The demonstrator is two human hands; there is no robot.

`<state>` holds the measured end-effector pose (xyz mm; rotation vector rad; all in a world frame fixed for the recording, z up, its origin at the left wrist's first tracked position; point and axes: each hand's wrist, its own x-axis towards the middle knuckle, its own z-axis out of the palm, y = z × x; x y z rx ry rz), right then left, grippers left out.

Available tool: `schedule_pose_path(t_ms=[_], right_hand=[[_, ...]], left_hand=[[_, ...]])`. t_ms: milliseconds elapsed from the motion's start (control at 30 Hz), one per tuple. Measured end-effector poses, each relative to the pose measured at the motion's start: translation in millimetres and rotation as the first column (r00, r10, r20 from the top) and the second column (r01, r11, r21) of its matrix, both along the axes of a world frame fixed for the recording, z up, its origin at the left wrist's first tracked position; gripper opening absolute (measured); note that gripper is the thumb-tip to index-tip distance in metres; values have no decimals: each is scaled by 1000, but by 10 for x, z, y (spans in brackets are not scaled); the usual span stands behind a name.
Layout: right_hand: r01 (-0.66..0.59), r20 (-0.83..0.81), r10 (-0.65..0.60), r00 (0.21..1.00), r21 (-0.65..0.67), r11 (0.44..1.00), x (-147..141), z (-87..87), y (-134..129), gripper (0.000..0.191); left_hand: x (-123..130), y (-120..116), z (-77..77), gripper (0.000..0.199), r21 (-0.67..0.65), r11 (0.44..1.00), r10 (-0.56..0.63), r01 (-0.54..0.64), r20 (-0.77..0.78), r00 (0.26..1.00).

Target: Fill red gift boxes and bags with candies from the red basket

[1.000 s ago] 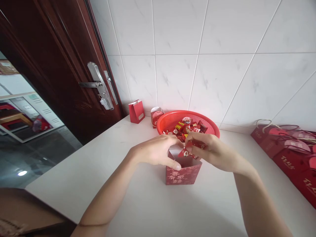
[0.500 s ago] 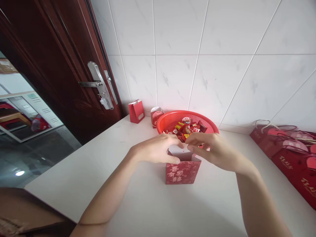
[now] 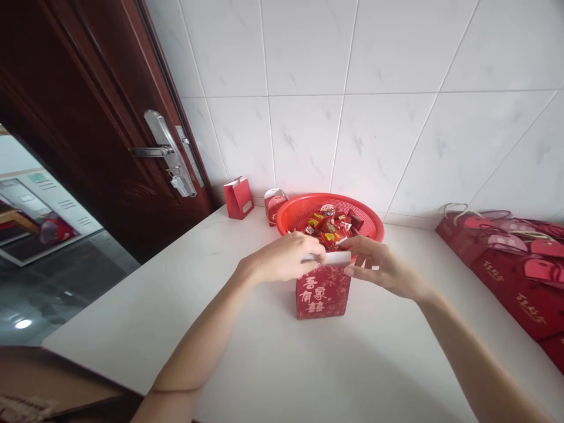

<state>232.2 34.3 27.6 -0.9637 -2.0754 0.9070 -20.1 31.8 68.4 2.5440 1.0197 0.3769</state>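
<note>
A small red paper gift box point(image 3: 324, 299) with pale Chinese lettering stands upright on the white tabletop in front of me. Its top flaps are folded inward, showing a white inner strip. My left hand point(image 3: 286, 255) grips the top left of the box, fingers over the flap and thumb on the front side. At the top right corner, my right hand point(image 3: 379, 264) has its thumb and curled fingers on the box edge. Just behind it sits a red plastic basket point(image 3: 285, 214) holding several wrapped candies point(image 3: 330, 226). The inside of the box is hidden.
A plain red box point(image 3: 238, 198) and a round-topped red box point(image 3: 276, 208) stand by the tiled wall. Red gift bags point(image 3: 506, 276) with rope handles line the right side. A brown door point(image 3: 110, 117) is at left; a cardboard box point(image 3: 57, 382) lies lower left.
The top of the box was open between my hands and now its flaps are folded together. Both hands have closed in on the top edge. The view has shifted slightly to the right.
</note>
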Motion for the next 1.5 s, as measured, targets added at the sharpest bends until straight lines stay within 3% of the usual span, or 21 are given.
schedule_pose_path(t_ms=[100,167,333,467,567,800,967,1267,1400,1500], right_hand=[[-15,-104,6,995,-89,996,-53,-200,-67,40],[38,-173,-59,983,-122,992,-94,-277,-109,44],[145,-310,-193,931,-171,974,-118,-358,-182,47],[177,-384,-250,889,-217,960,-53,-383,-229,45],[208,-401,-293,868,-243,948,19,-400,-279,44],[338,-410,-414,813,-248,908,140,-443,-428,45],[429,-354,-496,793,-254,867,146,-471,-496,43],[337,-433,-478,764,-363,869,233,-419,-572,48],[388,-427,-524,737,-369,845,215,-403,-598,48],[420,-418,-535,734,-339,842,181,-411,-604,48]], left_hand=[[21,-11,-3,21,-6,999,33,-33,-13,999],[27,-18,2,24,-19,998,57,-57,-9,998],[-12,17,18,39,-62,991,122,-121,6,993],[-26,131,-27,25,-160,981,114,-109,23,993],[31,209,-106,18,-180,982,70,-52,95,993],[235,216,-267,19,-91,996,4,14,193,981],[321,214,-384,15,-152,988,15,34,310,951],[402,209,-468,10,-199,978,33,59,427,904],[370,178,-452,10,-183,980,2,82,418,908],[360,138,-453,15,-250,964,27,91,430,903]])
